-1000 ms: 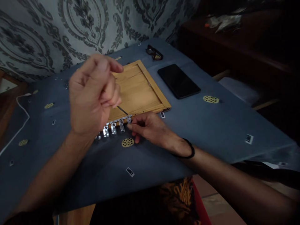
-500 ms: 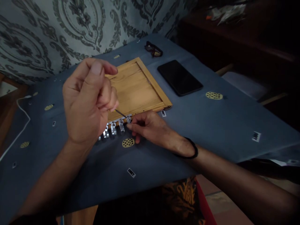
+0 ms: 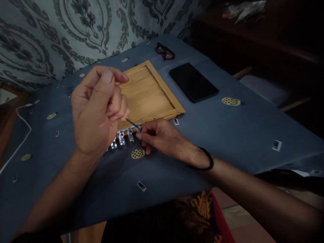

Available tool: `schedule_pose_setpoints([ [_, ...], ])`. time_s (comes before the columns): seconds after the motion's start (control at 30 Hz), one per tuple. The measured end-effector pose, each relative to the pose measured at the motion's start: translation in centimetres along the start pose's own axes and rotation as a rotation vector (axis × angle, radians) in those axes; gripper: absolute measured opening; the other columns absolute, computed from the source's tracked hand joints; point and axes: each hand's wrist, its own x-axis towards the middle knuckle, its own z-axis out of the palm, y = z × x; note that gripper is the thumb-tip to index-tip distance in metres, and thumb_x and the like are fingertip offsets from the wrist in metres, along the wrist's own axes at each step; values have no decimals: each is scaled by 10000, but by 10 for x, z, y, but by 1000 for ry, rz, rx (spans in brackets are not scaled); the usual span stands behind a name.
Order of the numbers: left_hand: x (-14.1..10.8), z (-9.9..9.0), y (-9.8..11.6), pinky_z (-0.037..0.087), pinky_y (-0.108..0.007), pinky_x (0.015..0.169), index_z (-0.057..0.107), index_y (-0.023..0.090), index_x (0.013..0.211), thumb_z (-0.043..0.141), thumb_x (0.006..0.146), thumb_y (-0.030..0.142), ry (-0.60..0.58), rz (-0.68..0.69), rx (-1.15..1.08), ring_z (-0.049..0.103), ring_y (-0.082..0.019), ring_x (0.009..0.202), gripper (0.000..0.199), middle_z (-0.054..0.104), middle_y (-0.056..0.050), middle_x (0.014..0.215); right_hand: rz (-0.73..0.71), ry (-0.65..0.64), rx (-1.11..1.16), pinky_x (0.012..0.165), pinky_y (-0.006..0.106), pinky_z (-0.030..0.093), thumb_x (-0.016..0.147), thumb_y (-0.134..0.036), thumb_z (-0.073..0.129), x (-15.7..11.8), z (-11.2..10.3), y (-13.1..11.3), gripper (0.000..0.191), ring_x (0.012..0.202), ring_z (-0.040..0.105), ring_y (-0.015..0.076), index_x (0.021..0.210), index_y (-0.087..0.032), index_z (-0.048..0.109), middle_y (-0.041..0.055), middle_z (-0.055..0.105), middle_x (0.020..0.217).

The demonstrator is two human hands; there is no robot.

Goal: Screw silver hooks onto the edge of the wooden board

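Note:
My left hand [image 3: 98,108] is closed around a screwdriver [image 3: 132,123]; its handle is mostly hidden in my fist, with a bit of yellow showing. The dark shaft slopes down to the right, its tip at the right end of a silver hook rail [image 3: 128,128]. Several metal hooks hang from this rail along the near edge of a wooden framed board [image 3: 146,96]. My right hand [image 3: 163,138] pinches the last hook [image 3: 138,129] at that end, partly covering it. My left hand hides the board's left part.
A blue patterned cloth [image 3: 240,135] covers the table. Right of the board lies a black tablet or phone [image 3: 193,82], with dark sunglasses [image 3: 164,51] behind it. A white cable [image 3: 24,118] runs down the left side. The patterned wall [image 3: 83,27] stands behind the table.
My left hand has shifted slightly to the right and turned a little with the screwdriver. My right hand keeps its pinch on the hook. The whole view has moved very slightly.

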Motion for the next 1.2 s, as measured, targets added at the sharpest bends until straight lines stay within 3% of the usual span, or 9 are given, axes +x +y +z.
schedule_pose_setpoints([
  [0.3,1,3,0,219,-242,417,694,163,800,666,986,242,12,-18,-13,194,-56,378,204,264,98,455,-2,-7,-12,500,195,412,928,-136,665,0,0,-1,346,451,616,84,595,-173,581,-35,619,511],
  [0.5,1,7,0,273,-228,445,716,176,784,662,943,190,103,-51,10,295,-76,437,169,356,53,526,-18,-2,-30,473,168,396,934,-132,655,1,0,0,338,441,609,65,603,-164,598,-41,622,500],
  [0.63,0,15,1,221,-234,418,724,192,766,607,936,149,150,-50,13,224,-81,430,210,304,58,510,-8,6,-12,452,147,384,911,-93,680,-2,-1,-3,333,430,601,48,596,-158,593,-54,612,496],
  [0.93,9,16,3,173,-246,387,699,199,793,608,934,205,55,-125,39,128,-66,379,167,215,94,464,12,6,20,456,159,399,913,-70,661,-3,1,-7,346,425,594,53,590,-160,577,-57,594,501],
  [1.2,15,13,2,181,-221,353,732,198,859,644,900,247,-93,-156,25,152,-63,343,109,160,109,454,11,8,9,476,176,411,891,-65,676,-2,0,-8,340,431,602,67,580,-161,576,-53,595,497],
])
